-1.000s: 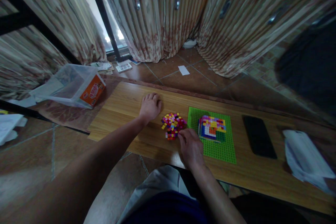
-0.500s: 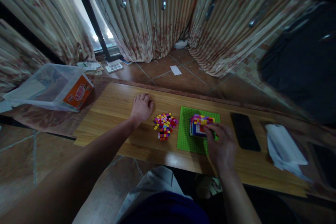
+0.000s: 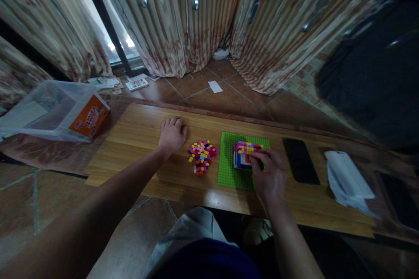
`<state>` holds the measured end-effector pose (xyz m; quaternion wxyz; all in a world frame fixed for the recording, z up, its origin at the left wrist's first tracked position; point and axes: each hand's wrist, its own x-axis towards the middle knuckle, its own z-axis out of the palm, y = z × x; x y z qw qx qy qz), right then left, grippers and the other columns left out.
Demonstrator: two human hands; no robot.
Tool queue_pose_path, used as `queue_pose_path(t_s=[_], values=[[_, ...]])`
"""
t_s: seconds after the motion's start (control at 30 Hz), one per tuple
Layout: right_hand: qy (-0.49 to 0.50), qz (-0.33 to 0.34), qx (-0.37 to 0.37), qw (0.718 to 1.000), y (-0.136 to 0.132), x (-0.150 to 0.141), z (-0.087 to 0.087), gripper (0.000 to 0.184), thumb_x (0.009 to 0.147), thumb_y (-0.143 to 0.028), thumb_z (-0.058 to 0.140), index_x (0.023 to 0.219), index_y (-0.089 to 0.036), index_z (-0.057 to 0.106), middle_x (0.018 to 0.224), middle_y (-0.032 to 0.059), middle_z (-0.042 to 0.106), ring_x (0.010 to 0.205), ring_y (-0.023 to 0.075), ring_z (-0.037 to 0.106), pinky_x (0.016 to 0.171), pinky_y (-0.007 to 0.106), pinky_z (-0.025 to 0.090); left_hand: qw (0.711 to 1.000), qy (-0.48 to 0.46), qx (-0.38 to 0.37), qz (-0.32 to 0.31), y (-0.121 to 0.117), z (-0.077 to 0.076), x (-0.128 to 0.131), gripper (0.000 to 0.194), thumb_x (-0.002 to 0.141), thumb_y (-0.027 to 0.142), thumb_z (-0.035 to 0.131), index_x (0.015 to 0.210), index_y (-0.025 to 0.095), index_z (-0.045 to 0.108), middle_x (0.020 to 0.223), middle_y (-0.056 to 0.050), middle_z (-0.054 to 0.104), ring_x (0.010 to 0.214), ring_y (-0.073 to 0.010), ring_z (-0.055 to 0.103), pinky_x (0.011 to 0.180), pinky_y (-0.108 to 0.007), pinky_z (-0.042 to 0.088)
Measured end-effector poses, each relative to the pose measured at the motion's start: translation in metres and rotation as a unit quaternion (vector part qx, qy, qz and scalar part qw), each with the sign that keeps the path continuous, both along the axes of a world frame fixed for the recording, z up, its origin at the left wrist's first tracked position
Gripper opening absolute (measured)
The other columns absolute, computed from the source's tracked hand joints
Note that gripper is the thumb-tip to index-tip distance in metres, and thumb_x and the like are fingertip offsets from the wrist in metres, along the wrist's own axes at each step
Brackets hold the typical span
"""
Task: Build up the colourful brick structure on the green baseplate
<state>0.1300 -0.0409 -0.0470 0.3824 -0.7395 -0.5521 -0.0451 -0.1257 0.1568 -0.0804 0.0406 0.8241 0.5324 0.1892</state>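
My left hand (image 3: 172, 134) rests flat on the wooden board, fingers stretched out and holding nothing. Just right of it lies a loose pile of small coloured building bricks (image 3: 203, 151). A green studded baseplate (image 3: 227, 174) carries a stacked block of many-coloured bricks (image 3: 242, 152), with white, blue, yellow and pink on top. Over the right side of that stack, my right hand (image 3: 270, 174) has thumb and forefinger pinched together at its top. Whatever is between those fingertips is too small to make out. The hand hides part of the stack and baseplate.
A black phone (image 3: 300, 160) lies right of the baseplate, then a white packet in clear plastic (image 3: 348, 176). At the left stands a clear plastic bin (image 3: 55, 109) with an orange label. Papers (image 3: 136, 83) lie on the tiled floor before striped curtains (image 3: 170, 22).
My right hand has moved right, from the edge of the loose brick pile to the top of the stack. My left hand stays flat on the board. The view has shifted right.
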Motion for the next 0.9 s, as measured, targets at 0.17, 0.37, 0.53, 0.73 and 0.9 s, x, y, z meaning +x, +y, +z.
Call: queue_pose_path(t_s=[0.17,0.37,0.53,0.73,0.9], values=[[0.018,0.000,0.010,1.000,0.000,0.000,0.002,0.021,0.088,-0.034,0.057,0.086,-0.021,0.073,0.100,0.0099,0.066,0.097,0.0239,0.060,0.089,0.044,0.048,1.000,-0.009,-0.004,0.001,0.000,-0.001,0.000,0.033,0.090,0.029,0.047,0.117,0.017,0.058,0.128,-0.014,0.059,0.118,-0.0320,0.051,0.102,-0.048,0.037],[0.050,-0.042,0.021,0.998,-0.004,0.002,0.005,0.021,0.086,-0.034,0.060,0.094,-0.019,0.072,0.103,0.0103,0.065,0.102,0.0242,0.059,0.091,0.043,0.048,1.000,-0.005,-0.002,-0.001,0.001,-0.002,-0.001,0.032,0.090,0.030,0.047,0.118,0.018,0.059,0.128,-0.013,0.059,0.118,-0.0320,0.051,0.101,-0.048,0.038],[0.105,-0.090,0.021,0.990,-0.001,0.001,0.001,0.034,0.084,-0.037,0.060,0.109,-0.015,0.068,0.113,0.0142,0.062,0.113,0.0277,0.055,0.099,0.048,0.042,1.000,-0.006,-0.006,0.003,0.001,-0.001,0.000,0.032,0.090,0.029,0.046,0.117,0.017,0.059,0.128,-0.014,0.059,0.118,-0.0319,0.050,0.102,-0.048,0.038],[0.149,-0.095,0.010,0.984,0.005,0.002,-0.010,0.049,0.082,-0.039,0.059,0.124,-0.015,0.059,0.122,0.0162,0.059,0.117,0.0302,0.053,0.098,0.050,0.041,1.000,-0.003,-0.006,0.001,0.001,0.000,-0.001,0.033,0.090,0.029,0.046,0.117,0.017,0.059,0.128,-0.014,0.059,0.118,-0.0321,0.050,0.102,-0.048,0.039],[0.180,-0.102,-0.004,0.978,0.007,0.002,-0.015,0.050,0.079,-0.040,0.061,0.122,-0.013,0.060,0.121,0.0165,0.060,0.115,0.0307,0.055,0.097,0.051,0.042,1.000,-0.003,-0.005,0.002,0.001,-0.001,0.000,0.034,0.090,0.029,0.047,0.118,0.015,0.058,0.128,-0.015,0.059,0.119,-0.0320,0.050,0.102,-0.048,0.038]])
